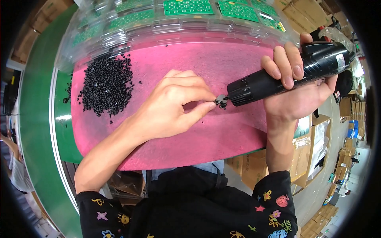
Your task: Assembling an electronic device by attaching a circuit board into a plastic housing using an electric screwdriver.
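Observation:
My right hand (295, 85) is wrapped round a black electric screwdriver (274, 81), held nearly level with its tip pointing left. At that tip sits a small grey disc (221, 98) with a cluster of tiny black screws (223, 104) around it. My left hand (174, 105) pinches at these small pieces between thumb and forefinger, so the fingertips meet right beside the bit. Exactly which piece they grip is too small to tell. On the left of the pink mat (190, 148) lies a large heap of small black screws (107, 83).
Stacked clear plastic trays (174, 35) with green circuit boards (188, 7) stand along the mat's far edge. A green surface (33, 107) with a pale metal strip runs along the left. Cardboard boxes (254, 168) stand below at the right. Another person (20, 174) is partly visible at far left.

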`<state>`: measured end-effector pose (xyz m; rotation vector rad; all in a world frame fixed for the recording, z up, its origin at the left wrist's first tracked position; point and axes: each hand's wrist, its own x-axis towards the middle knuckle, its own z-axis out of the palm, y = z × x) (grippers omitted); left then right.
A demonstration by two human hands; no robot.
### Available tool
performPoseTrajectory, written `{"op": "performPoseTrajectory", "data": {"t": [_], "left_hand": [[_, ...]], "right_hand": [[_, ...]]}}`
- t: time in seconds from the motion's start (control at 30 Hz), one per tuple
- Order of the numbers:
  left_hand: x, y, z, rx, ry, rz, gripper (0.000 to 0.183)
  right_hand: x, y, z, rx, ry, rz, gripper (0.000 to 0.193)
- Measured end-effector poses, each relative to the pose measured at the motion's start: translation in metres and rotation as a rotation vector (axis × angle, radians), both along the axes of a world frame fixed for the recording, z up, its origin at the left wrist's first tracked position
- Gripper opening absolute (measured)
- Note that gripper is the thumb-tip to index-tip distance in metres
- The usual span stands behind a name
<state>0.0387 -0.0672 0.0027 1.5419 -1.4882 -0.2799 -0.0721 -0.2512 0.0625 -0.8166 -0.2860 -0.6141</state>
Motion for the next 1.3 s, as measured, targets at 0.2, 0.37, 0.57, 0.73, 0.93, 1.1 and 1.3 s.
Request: {"op": "performPoseTrajectory", "data": {"t": [0.2, 0.37, 0.57, 0.73, 0.93, 1.1, 1.3], "left_hand": [[-0.005, -0.002, 0.002, -0.005, 0.111, -0.008, 0.017], [-0.003, -0.001, 0.000, 0.041, 0.267, -0.049, 0.019], [-0.004, -0.001, 0.002, 0.040, 0.308, -0.072, 0.017], [-0.009, -0.005, 0.003, -0.043, 0.132, -0.079, 0.015], [-0.010, -0.002, 0.008, 0.003, -0.028, 0.022, 0.013], [-0.009, -0.001, 0.008, 0.064, 0.013, 0.053, 0.012], [-0.005, -0.002, -0.001, 0.067, -0.115, -0.004, 0.013]], "right_hand": [[-0.001, -0.001, -0.001, -0.022, -0.037, 0.017, 0.060], [-0.001, 0.013, 0.007, 0.013, 0.041, -0.066, 0.065], [-0.003, 0.004, -0.002, -0.085, 0.002, -0.021, 0.067], [-0.001, 0.007, 0.000, -0.083, 0.012, -0.041, 0.066], [0.001, 0.012, 0.002, -0.089, 0.038, -0.005, 0.062], [-0.002, 0.010, 0.001, -0.151, 0.002, -0.054, 0.065], [-0.003, 0.004, 0.001, -0.116, 0.001, -0.048, 0.068]]}}
